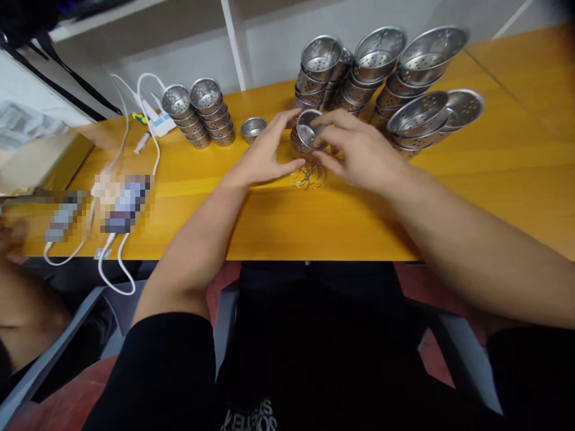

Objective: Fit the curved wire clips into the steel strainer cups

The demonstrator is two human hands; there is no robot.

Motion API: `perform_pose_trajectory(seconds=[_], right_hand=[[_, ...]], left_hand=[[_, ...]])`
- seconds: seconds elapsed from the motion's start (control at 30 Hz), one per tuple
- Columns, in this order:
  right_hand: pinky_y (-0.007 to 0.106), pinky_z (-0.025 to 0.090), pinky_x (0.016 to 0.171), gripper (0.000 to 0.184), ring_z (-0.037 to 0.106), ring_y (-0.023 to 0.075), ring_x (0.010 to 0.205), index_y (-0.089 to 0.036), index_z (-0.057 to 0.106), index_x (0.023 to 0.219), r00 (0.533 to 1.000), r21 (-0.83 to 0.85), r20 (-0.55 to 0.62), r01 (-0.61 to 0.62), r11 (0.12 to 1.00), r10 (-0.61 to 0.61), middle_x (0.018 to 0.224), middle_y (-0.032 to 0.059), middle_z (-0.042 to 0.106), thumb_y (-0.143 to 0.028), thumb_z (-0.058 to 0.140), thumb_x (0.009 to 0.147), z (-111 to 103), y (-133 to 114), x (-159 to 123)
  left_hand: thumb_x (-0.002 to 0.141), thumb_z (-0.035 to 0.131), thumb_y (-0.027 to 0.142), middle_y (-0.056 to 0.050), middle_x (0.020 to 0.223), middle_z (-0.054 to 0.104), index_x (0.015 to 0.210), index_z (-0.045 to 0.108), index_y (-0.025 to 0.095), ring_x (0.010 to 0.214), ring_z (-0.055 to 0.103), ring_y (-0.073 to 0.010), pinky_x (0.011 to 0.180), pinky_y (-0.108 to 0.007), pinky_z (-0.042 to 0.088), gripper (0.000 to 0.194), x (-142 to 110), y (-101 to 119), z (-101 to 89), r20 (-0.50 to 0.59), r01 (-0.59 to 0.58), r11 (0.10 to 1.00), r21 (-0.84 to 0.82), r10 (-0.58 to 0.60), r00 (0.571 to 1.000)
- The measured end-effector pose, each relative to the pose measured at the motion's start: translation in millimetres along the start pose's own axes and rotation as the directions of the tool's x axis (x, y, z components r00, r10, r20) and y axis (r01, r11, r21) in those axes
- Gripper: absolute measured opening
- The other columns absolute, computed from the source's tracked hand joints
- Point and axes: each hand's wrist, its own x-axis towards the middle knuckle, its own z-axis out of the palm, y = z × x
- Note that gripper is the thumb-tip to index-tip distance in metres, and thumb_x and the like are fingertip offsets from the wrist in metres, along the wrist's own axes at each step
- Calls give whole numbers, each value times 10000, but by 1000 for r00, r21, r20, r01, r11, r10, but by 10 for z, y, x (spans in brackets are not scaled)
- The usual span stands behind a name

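A small perforated metal cup (306, 133) is tilted with its opening up between my two hands. My right hand (359, 146) pinches its rim, fingertips reaching inside and thumb below. My left hand (267, 152) is spread open around the cup's left side, fingers behind and thumb in front; whether it touches the cup is unclear. Just below, several thin bent wire hooks (309, 175) lie on the wooden table (287, 224). A single shallow perforated cup (254, 128) stands behind my left wrist.
Stacked perforated cups (205, 96) stand at the back left. Taller stacks (380, 51) and wider ones (433, 54) rise at the back right. Left are a phone (128, 206) with a white cable, a second device (65, 218), a cardboard box (45, 161) and another person's arm (27, 305).
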Motion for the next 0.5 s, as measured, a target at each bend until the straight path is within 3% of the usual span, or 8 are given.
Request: perform_pose_trajectory(seconds=[0.13, 0.23, 0.3, 0.4, 0.5], right_hand=[[709, 637, 1298, 242, 744, 493, 1583, -398, 831, 1418, 1000, 58, 7, 10, 998, -10, 1716, 95, 798, -468, 687, 1235, 132, 96, 5], [688, 697, 1111, 308, 856, 472, 1219, -344, 807, 1437, 1000, 99, 7, -29, 995, 28, 1416, 144, 885, -541, 758, 1205, 194, 174, 10], [666, 706, 1022, 358, 835, 422, 1041, -335, 796, 1439, 1000, 153, 0, -16, 988, 17, 1294, 135, 884, -583, 795, 1181, 229, 208, 15], [672, 692, 1040, 382, 810, 422, 1075, -333, 827, 1323, 998, 233, -57, 51, 971, -39, 1281, 137, 852, -679, 818, 1159, 283, 236, 23], [695, 675, 1101, 491, 796, 460, 1189, -355, 863, 1268, 995, 245, -90, -16, 969, 39, 1309, 151, 831, -826, 754, 1181, 298, 224, 25]], left_hand=[[1060, 833, 915, -191, 2009, 516, 1960, 361, 328, 1883, 536, -496, 1578, -735, 458, 1174, 49, -65, 139, 14, -51, 999, -19, 51, 999], [1073, 814, 917, -194, 2000, 517, 1970, 337, 349, 1881, 521, -510, 1586, -751, 424, 1164, 77, -116, 168, 2, -77, 997, -18, 77, 997], [1091, 802, 896, -193, 1949, 556, 1955, 366, 361, 1854, 537, -513, 1594, -761, 390, 1106, 86, -124, 170, -2, -111, 994, -10, 110, 994], [1113, 821, 823, -195, 1886, 588, 1925, 415, 363, 1811, 565, -505, 1589, -752, 391, 1018, 86, -100, 175, -3, -143, 990, 0, 143, 990], [1120, 870, 690, -181, 1853, 605, 1870, 483, 360, 1806, 571, -483, 1592, -732, 404, 906, 81, 8, 167, -19, -102, 995, 8, 103, 995]])
